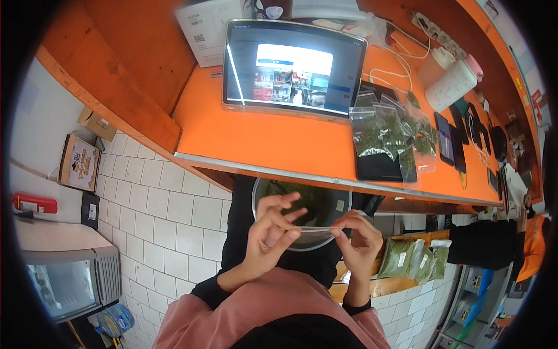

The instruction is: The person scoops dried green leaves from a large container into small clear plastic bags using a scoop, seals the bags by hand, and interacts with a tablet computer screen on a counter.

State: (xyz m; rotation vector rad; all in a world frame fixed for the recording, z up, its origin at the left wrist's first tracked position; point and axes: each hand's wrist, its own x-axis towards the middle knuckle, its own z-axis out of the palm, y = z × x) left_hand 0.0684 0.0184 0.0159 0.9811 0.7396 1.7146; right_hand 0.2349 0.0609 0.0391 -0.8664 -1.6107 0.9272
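Between my two hands stretches the edge of a clear plastic zip bag (pixel 317 228), seen nearly edge-on. My left hand (pixel 271 231) pinches one end between thumb and finger, with its other fingers spread. At the opposite end, my right hand (pixel 358 235) grips the bag with thumb and forefinger. Below the hands, a round metal bowl (pixel 343 193) rests at my lap and holds dark green plant matter (pixel 308 196). Whether the bag contains anything cannot be made out.
Filled zip bags of green herb (pixel 383 131) lie on a black tablet-like slab (pixel 378 169) on the orange desk (pixel 270 135). A lit tablet (pixel 292 65) stands behind. Phones (pixel 444 138) and a tumbler (pixel 453 85) sit rightward. Larger herb bags (pixel 399 259) lie on a wooden bench (pixel 383 288).
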